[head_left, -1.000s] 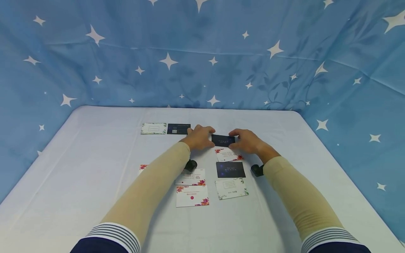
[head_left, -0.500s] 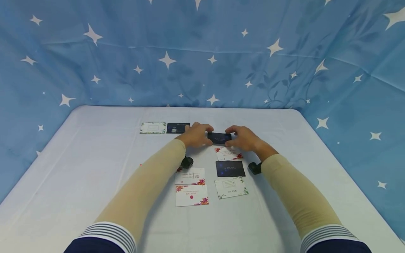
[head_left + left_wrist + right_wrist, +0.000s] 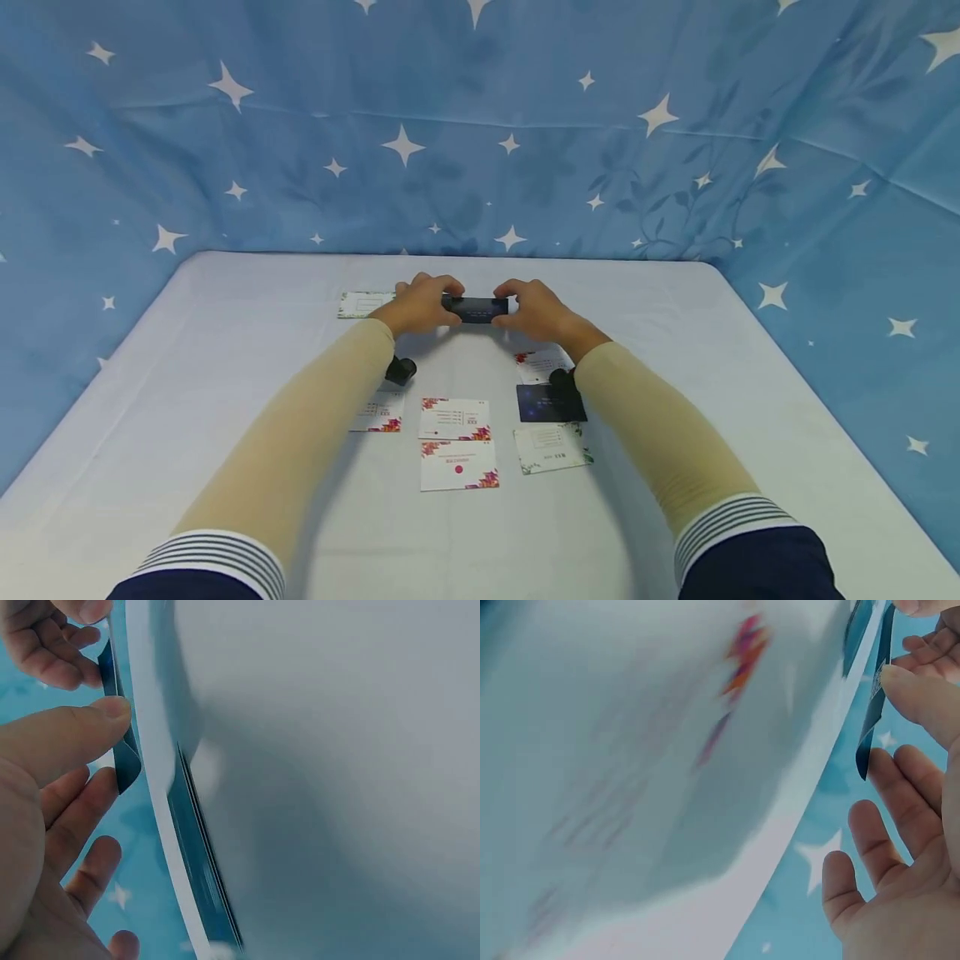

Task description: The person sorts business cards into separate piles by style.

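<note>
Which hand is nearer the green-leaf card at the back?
Left. The left hand is just right of the green-leaf card, overlapping its corner in the head view; the right hand is farther right, gripping the right end of the dark card.

Table [image 3: 225,350]: white, far corners rounded.
Backdrop [image 3: 480,179]: blue cloth I face, beyond the far and side edges.
Stars [image 3: 402,146]: white, four-pointed, mixed sizes.
Leaf print [image 3: 660,204]: darker blue, above the far right corner.
</note>
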A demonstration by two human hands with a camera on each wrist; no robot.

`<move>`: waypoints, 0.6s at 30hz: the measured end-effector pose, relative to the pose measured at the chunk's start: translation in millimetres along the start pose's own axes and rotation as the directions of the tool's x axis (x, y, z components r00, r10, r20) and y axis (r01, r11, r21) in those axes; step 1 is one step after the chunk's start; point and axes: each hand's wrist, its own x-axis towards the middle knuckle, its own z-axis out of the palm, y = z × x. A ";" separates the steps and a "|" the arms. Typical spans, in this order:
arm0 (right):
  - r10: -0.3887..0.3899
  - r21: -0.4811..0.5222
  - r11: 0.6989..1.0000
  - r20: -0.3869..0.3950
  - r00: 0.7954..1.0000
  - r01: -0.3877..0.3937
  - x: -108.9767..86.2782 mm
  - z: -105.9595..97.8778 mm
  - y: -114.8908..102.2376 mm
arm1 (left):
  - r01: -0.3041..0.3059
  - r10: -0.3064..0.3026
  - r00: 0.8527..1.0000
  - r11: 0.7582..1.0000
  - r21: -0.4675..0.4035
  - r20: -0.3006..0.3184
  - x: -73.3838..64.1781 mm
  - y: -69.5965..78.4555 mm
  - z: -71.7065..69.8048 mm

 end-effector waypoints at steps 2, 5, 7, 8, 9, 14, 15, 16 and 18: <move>-0.010 -0.006 1.000 0.007 1.000 0.010 9.2 3.2 -10.6 | 0.013 -0.013 1.000 1.000 0.003 -0.002 -2.7 -9.9 -6.9; -0.009 -0.022 1.000 0.008 1.000 0.009 22.2 9.4 -24.3 | 0.040 -0.040 0.999 0.999 0.000 0.001 -5.3 -22.2 -15.9; -0.008 -0.045 0.999 0.005 1.000 0.008 29.6 13.9 -31.8 | 0.056 -0.056 0.998 0.998 0.002 -0.003 -5.5 -29.4 -20.6; -0.003 -0.055 0.998 0.005 1.000 0.004 32.9 16.2 -35.2 | 0.066 -0.066 0.998 0.998 0.004 -0.002 -5.5 -32.7 -22.4; -0.001 -0.063 0.998 0.005 1.000 0.002 36.4 18.9 -37.9 | 0.075 -0.075 0.997 0.997 0.007 -0.002 -5.8 -35.7 -24.1; 0.025 -0.085 0.996 0.026 0.999 -0.023 49.9 33.8 -45.4 | 0.115 -0.115 0.993 0.993 0.023 0.012 -8.9 -47.2 -27.6; 0.030 -0.088 0.996 0.029 0.999 -0.027 52.3 36.6 -45.3 | 0.117 -0.117 0.993 0.993 0.027 0.013 -9.9 -48.4 -27.8; 0.034 -0.094 0.995 0.033 0.999 -0.031 53.8 38.7 -45.7 | 0.116 -0.117 0.993 0.993 0.030 0.014 -10.4 -49.6 -27.9; 0.040 -0.104 0.994 0.037 0.999 -0.036 56.7 41.9 -45.7 | 0.110 -0.110 0.994 0.993 0.039 0.013 -11.0 -51.6 -27.9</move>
